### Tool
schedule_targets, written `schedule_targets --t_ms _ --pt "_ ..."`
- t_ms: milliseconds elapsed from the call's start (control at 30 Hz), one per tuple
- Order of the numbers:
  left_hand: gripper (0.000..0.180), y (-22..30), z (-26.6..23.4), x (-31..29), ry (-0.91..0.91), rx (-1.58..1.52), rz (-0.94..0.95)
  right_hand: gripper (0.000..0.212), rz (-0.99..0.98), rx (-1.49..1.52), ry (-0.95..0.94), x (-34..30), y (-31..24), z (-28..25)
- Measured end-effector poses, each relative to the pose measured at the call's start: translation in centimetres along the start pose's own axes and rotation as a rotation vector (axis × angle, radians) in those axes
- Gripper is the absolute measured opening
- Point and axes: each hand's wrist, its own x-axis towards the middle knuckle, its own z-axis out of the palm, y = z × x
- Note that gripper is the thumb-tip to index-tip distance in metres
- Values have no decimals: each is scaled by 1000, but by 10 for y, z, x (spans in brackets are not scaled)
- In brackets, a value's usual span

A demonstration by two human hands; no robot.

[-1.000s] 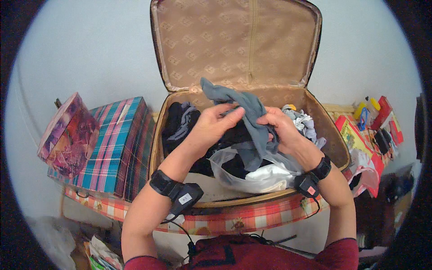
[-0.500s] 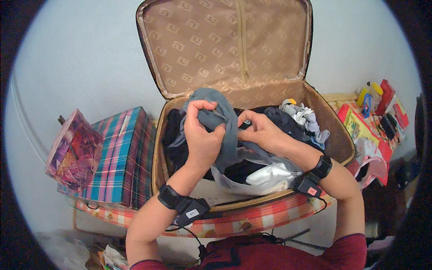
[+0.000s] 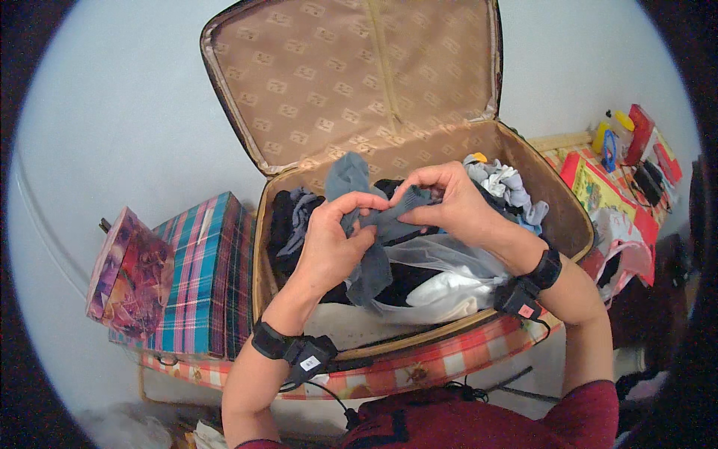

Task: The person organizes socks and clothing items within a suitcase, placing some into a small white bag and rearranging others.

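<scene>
Above an open suitcase (image 3: 314, 90) with tan patterned lining, both hands pinch a grey knitted sock (image 3: 370, 273). My left hand (image 3: 325, 243) has thumb and fingers closed on its middle. My right hand (image 3: 460, 209) grips the ribbed cuff end, close beside the left fingertips. One part of the grey fabric sticks up behind the left hand and another hangs down in front; whether it is one sock or a pair is hard to tell. Beneath lie dark clothes, a clear plastic bag (image 3: 449, 258) with something white in it, and bunched light grey socks (image 3: 505, 183) at the back right.
Left of the suitcase stands a plaid box (image 3: 196, 280) with a purple patterned container (image 3: 131, 273) against it. A red-checked cloth (image 3: 419, 370) covers the table underneath. To the right are a red-and-yellow package (image 3: 591, 187), a black object (image 3: 649, 183) and a pink-white bag (image 3: 624, 251).
The sock, bunched up around my left fingers before, now stretches between both hands. My right hand has moved up and right with the cuff. The view has shifted slightly.
</scene>
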Motion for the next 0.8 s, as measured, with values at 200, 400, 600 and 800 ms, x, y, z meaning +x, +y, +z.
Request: schedule_targets --t_ms 200,400,600,800 --pt "20 4 0 -3 -179 -16 -11 23 -329 4 9 3 9 2" --pt "13 9 9 -8 -40 -202 -29 57 -557 -241 -152 13 19 -3" --pt "22 12 8 -12 42 -155 -203 13 -644 -253 211 10 20 12" --pt "30 -7 10 -5 205 -575 -377 11 -718 -73 166 0 8 19"
